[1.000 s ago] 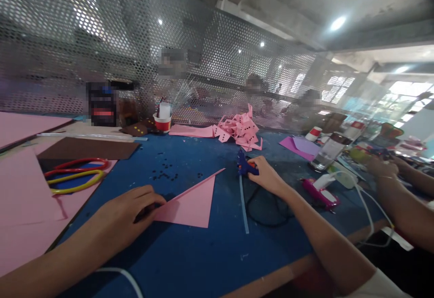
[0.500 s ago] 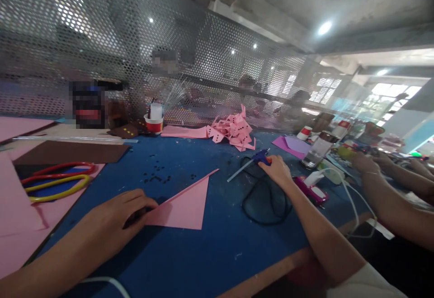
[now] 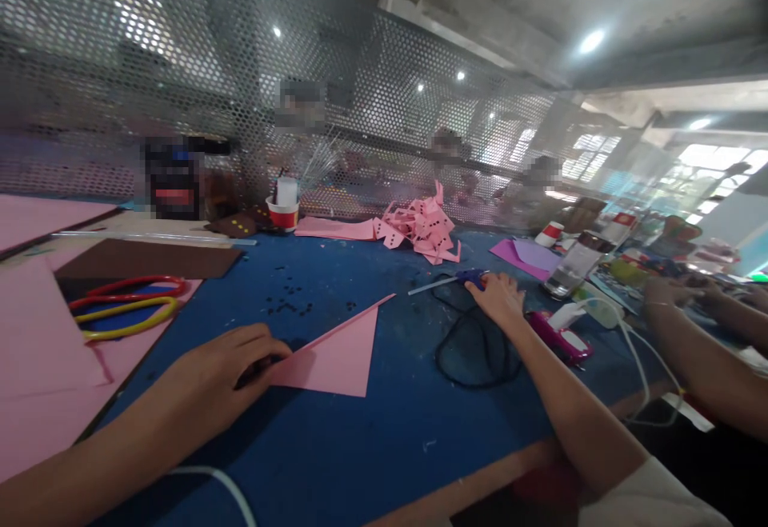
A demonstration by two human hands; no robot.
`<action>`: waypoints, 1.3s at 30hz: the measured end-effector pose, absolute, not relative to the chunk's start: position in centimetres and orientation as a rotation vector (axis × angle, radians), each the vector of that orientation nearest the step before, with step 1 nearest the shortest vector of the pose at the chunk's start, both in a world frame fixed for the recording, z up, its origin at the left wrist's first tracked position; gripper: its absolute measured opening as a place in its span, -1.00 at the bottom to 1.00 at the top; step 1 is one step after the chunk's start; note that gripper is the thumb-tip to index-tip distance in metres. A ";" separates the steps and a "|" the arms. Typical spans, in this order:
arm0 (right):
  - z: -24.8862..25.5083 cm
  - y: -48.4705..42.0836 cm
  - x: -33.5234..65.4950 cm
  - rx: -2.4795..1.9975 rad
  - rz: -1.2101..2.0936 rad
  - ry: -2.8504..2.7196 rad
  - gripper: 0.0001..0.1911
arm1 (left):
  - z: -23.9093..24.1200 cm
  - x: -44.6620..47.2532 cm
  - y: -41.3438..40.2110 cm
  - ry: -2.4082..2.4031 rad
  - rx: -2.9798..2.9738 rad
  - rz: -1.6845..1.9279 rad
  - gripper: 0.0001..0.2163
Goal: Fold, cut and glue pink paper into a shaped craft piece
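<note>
A pink paper triangle (image 3: 336, 355) lies flat on the blue table (image 3: 360, 439). My left hand (image 3: 222, 367) rests on the table with curled fingers pinching the triangle's left corner. Farther right, my right hand (image 3: 501, 299) reaches forward, its fingers on the handle of a blue glue gun (image 3: 471, 277) that lies on its side on the table. A clear glue stick (image 3: 429, 287) juts out of the gun towards the left. The gun's black cord (image 3: 474, 347) loops under my right forearm.
Red and yellow scissor handles (image 3: 126, 303), pink sheets (image 3: 42, 367) and a brown sheet (image 3: 144, 259) lie at the left. A red cup (image 3: 284, 213) and pink scraps (image 3: 420, 231) sit by the perforated metal screen. A pink glue gun (image 3: 558, 335), purple paper (image 3: 522, 253) and another person's arms (image 3: 702, 351) fill the right.
My right hand has carried the blue glue gun away from me and to the right and laid it on its side. My left hand has stayed on the triangle's corner.
</note>
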State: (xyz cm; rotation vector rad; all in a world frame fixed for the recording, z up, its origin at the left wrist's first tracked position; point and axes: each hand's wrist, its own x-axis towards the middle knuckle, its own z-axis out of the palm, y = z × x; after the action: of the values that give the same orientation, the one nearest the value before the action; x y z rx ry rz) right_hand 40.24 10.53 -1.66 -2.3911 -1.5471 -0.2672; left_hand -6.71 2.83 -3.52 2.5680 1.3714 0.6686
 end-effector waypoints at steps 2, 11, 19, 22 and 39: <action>-1.0 9.9 38.9 -2.295 -0.341 -1.590 -0.54 | -3.6 -6.8 2.8 1.347 2.584 0.654 -0.78; 1.1 7.2 25.4 -0.981 0.045 -2.417 -0.82 | -3.0 -6.9 2.3 1.336 2.601 0.571 -0.77; -1.0 7.9 23.6 -0.888 0.002 -2.628 -0.81 | -3.4 -7.1 2.4 1.264 2.664 0.641 -0.77; -1.1 7.8 23.7 -0.872 -0.094 -2.669 -0.77 | -3.1 -7.0 2.3 1.207 2.723 0.666 -0.76; -0.7 6.2 23.4 -0.881 -0.580 -2.885 -0.87 | -3.3 -6.9 2.1 1.119 3.107 0.560 -0.70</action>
State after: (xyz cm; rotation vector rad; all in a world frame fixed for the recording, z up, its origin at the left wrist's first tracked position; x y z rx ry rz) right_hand 23.41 6.15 -0.74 -0.8807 -2.8852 -0.5798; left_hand -6.88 2.12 -3.28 3.1071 1.1195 0.5602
